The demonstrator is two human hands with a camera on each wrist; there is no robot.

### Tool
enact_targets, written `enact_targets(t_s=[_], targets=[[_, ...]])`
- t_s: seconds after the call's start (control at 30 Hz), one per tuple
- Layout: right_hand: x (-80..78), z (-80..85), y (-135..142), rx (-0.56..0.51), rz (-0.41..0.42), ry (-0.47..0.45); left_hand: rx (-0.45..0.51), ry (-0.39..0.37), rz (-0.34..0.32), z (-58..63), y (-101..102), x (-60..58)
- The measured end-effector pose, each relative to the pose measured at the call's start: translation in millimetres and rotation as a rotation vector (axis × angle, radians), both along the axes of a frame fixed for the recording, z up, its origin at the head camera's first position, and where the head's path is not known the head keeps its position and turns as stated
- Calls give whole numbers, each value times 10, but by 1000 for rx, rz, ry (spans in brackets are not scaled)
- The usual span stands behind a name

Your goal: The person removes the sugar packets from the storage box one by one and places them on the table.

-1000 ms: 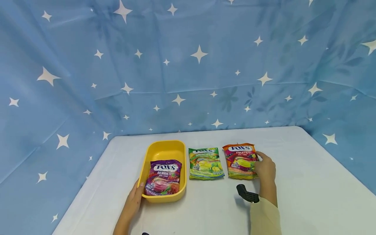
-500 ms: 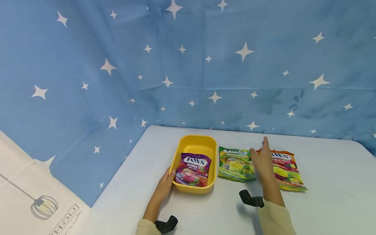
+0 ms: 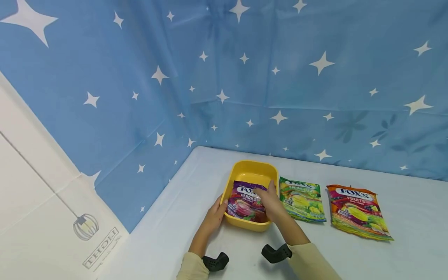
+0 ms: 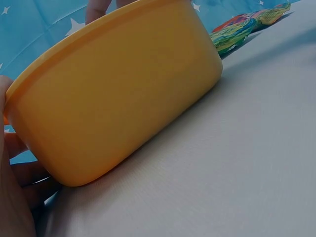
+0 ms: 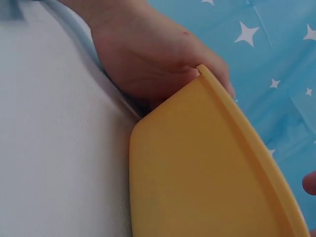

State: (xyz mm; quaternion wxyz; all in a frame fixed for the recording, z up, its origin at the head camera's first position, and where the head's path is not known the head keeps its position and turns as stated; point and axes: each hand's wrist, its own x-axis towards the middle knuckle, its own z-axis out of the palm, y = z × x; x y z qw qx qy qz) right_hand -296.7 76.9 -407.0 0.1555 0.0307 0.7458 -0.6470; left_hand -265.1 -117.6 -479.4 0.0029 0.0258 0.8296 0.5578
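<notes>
A yellow plastic tray (image 3: pixel 245 224) stands on the table, with a purple Fox's Berries candy bag (image 3: pixel 245 206) inside it. My left hand (image 3: pixel 214 216) grips the tray's left side, thumb at the rim and fingers round the outer wall. My right hand (image 3: pixel 273 200) reaches over the tray's right rim, its thumb and index finger spread at the bag's right edge; its other fingers are hidden. To the right lie a green Spring Tea candy bag (image 3: pixel 303 202) and, farther off, an orange and red Fruits candy bag (image 3: pixel 358 212).
A white-topped table (image 3: pixel 252 256) bears everything. Blue star-patterned cloth (image 3: pixel 301 93) hangs behind and to the left, and a pale panel with a lamp drawing (image 3: pixel 85 226) shows at far left. Black wrist straps (image 3: pixel 276 254) with housings jut from the sleeves.
My right hand has moved leftward from the Fruits bag, past the Spring Tea bag, to the Berries bag in the tray. My left hand stays on the tray. The head view has turned left.
</notes>
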Motion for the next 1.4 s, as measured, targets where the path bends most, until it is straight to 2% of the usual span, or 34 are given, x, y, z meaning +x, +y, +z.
enact_targets(t_s=[0.17,0.27,0.33,0.5,0.63,0.77,0.97,1.23,1.4], targets=[[-23,-49,11,-186,-57,-53,10,5,2,6,10,26],[-40,-51,44,-307,-49,-74,8,0,14,6,10,28],[-47,-59,74,-337,-26,-68,13,-17,21,11,16,25],[-53,-95,107,-277,84,-4,38,-26,9,13,24,17],[-58,-107,78,-256,157,-21,25,-25,7,1,20,23],[-74,-108,47,-260,166,-65,21,-22,4,10,28,14],[-74,-91,28,-236,168,-72,29,-25,1,42,47,4],[-45,-98,26,-241,28,-47,22,-18,-7,63,67,-4],[-15,-111,1,-228,-32,5,32,-29,5,52,49,17]])
